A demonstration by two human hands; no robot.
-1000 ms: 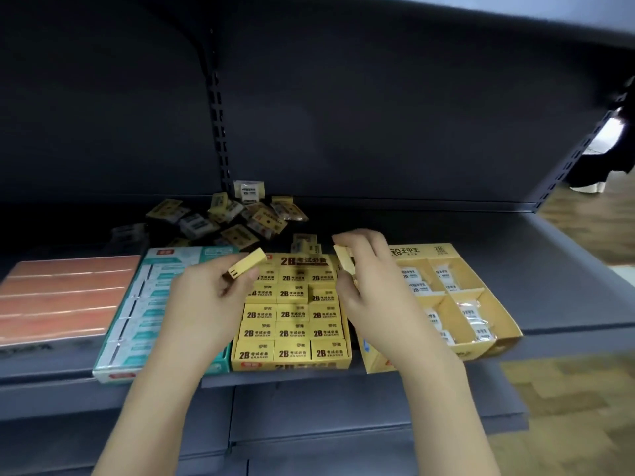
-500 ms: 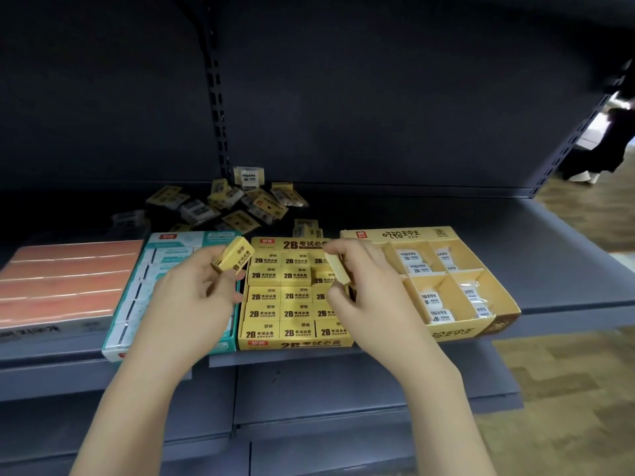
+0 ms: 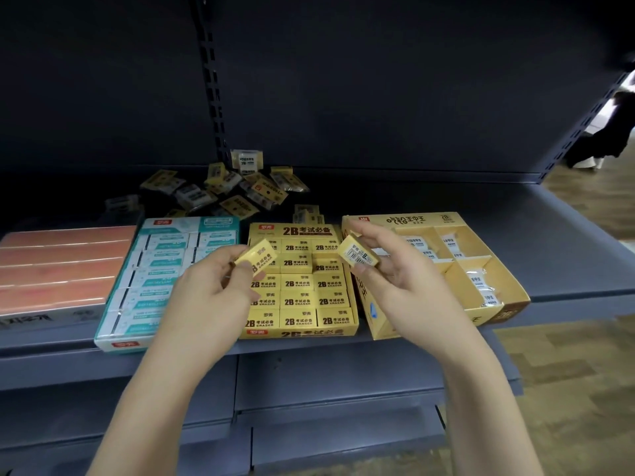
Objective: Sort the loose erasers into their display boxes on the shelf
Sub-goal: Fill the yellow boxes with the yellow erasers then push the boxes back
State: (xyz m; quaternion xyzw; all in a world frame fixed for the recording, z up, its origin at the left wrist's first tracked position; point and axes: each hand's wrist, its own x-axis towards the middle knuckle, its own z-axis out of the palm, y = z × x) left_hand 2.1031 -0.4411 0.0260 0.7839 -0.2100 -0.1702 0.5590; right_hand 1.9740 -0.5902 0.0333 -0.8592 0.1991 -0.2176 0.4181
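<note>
My left hand [image 3: 209, 297] pinches a yellow 2B eraser [image 3: 257, 258] over the left side of the yellow 2B display box [image 3: 298, 333], which is packed with rows of matching erasers. My right hand [image 3: 398, 280] holds a second yellow eraser [image 3: 359, 256], barcode side up, above the gap between that box and the partitioned yellow box [image 3: 494, 314] on the right. The partitioned box holds a few wrapped white erasers. A pile of loose wrapped erasers [image 3: 233, 190] lies at the back of the shelf.
A teal and white eraser box [image 3: 144, 324] sits left of the 2B box, and a flat orange box [image 3: 62, 269] lies at the far left. The grey shelf [image 3: 567, 242] runs bare to the right. Lower shelves sit below; wooden floor shows at right.
Both hands have dropped slightly toward me. The right hand has turned its eraser so the barcode faces up. The left hand's eraser has moved right, over the 2B box.
</note>
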